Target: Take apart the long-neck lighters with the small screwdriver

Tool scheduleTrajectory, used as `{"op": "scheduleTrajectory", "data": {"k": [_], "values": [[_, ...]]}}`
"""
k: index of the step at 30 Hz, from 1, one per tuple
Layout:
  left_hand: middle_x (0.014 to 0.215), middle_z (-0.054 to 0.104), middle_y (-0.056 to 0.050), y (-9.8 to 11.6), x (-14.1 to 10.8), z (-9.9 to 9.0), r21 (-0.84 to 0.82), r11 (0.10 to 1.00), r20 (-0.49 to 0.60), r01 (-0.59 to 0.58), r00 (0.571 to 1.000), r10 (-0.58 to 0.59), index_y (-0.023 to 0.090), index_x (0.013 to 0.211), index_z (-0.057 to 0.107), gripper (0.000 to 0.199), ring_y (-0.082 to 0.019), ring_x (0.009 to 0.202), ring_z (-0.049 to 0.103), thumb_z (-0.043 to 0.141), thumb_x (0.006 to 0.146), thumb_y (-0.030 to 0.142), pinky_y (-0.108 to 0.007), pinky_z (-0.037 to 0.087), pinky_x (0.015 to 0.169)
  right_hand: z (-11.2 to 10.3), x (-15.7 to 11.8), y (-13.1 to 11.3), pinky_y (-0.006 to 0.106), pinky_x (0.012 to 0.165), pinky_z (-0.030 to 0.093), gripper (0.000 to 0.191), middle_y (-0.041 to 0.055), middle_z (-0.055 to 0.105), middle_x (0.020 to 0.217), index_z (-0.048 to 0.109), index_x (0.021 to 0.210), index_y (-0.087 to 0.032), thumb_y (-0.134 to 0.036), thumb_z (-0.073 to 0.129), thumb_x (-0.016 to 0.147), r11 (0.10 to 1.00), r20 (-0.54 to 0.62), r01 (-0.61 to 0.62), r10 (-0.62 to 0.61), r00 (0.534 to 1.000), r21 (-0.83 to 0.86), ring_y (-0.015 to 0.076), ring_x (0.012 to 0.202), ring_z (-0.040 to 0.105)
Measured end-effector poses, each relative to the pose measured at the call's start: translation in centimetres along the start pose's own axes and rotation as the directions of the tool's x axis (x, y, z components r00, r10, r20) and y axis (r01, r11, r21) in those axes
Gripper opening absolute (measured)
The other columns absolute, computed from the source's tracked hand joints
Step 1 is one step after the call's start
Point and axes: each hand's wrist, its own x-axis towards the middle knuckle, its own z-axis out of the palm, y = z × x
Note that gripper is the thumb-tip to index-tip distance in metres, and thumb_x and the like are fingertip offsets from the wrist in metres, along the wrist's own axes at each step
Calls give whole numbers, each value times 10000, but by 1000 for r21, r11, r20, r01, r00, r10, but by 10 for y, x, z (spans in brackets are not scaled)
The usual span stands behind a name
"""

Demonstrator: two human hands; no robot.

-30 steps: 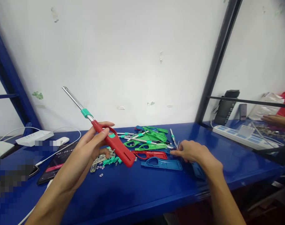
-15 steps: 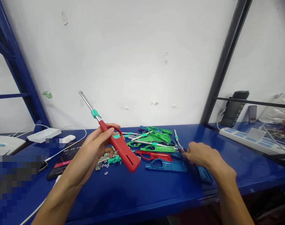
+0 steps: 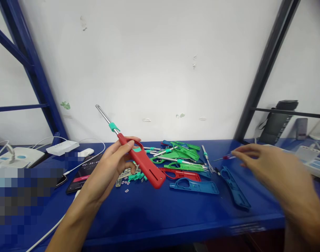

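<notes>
Red lighter (image 3: 146, 161) is up over the desk (image 3: 160, 217), in your L hand (image 3: 116, 159), tilted w/ metal tip up-left & wide end down-right. Far L on the desk you've got a white plug box (image 3: 16, 157), then a white adapter (image 3: 62, 148), then a phone (image 3: 83, 176) w/ timer lit, partly behind your L forearm. Your L hand is closed round the upper handle, thumb across the front, fingers behind. Just below it: clear plastic pcs (image 3: 120, 179), small white bits (image 3: 126, 190) & teal clips (image 3: 136, 176). Mid desk, a pile of green casings (image 3: 186, 152) w/ metal tubes (image 3: 167, 159) lying across; nearer you, a red casing (image 3: 186, 174), then a blue casing (image 3: 196, 186). Just R of the pile is a loose tube w/ wires (image 3: 205, 154), then a 2nd blue casing (image 3: 235, 189) lying at a slant. Behind that, a screwdriver (image 3: 225, 157) points L, handle end at your R hand's (image 3: 275, 171) fingertips; thumb & forefinger are nearly together, but w/ the blur can't tell if they grip it. Far R: white power strip (image 3: 314, 162), part hidden by your R hand, & a black bag (image 3: 279, 122) behind the rail.
</notes>
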Motion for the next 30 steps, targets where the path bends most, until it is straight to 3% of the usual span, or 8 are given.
{"op": "scheduleTrajectory", "data": {"k": [3,6,8,10,13,21,26,30], "values": [[843,632,-42,0,-2,3,-24,1000,-7,15,1000,-16,150,1133,615,291,-134,610,582,652,954,377,-215,485,450,-11,-10,-7,405,621,472,287,65,805,835,802,972,-301,-526,646,885,995,-309,-32,61,949,98,357,792,744],[854,651,-50,0,-4,10,-27,998,-14,55,998,-55,159,1163,551,287,-134,554,619,604,987,379,-212,485,414,-16,-23,-28,405,724,544,329,45,815,881,802,1008,-290,-563,707,849,927,-476,109,83,875,360,318,834,773],[911,665,-67,-1,-5,13,-14,998,-23,65,998,-66,175,1198,519,300,-142,539,653,580,1002,394,-208,473,380,-19,-33,-47,392,729,585,335,39,817,893,806,978,-277,-568,734,829,837,-469,186,93,878,515,298,813,781],[973,670,-83,-2,-5,14,1,998,-25,69,997,-68,194,1233,494,316,-156,543,687,552,1015,415,-201,457,349,-21,-44,-66,338,631,603,311,19,807,826,808,904,-270,-560,757,804,748,-421,237,61,905,620,260,717,773],[1021,671,-95,-4,-5,13,22,998,-21,61,998,-61,212,1251,473,335,-171,541,713,540,1017,442,-191,437,321,-25,-56,-82,315,603,613,291,-10,801,809,809,882,-301,-575,759,799,692,-413,286,19,910,663,233,685,756],[913,715,-72,-4,-2,8,-3,1000,-29,-27,999,26,207,1193,497,383,-175,530,700,643,948,461,-198,450,331,-25,-55,-66,284,476,541,355,-18,762,730,821,907,-332,-637,810,726,657,-401,288,24,916,697,186,567,684],[902,736,-72,-3,-5,8,-6,999,-45,-38,998,38,205,1189,501,401,-149,490,658,653,937,478,-199,439,332,-26,-61,-73,317,588,582,330,-17,775,783,815,918,-328,-625,775,780,672,-377,291,-19,926,681,209,670,718],[900,732,-75,-4,-4,9,7,999,-52,-52,997,52,204,1180,498,402,-154,501,660,654,935,481,-199,440,333,-25,-65,-76,298,585,568,286,-38,791,830,817,947,-350,-589,782,793,696,-375,286,-26,927,659,197,700,726]]}}
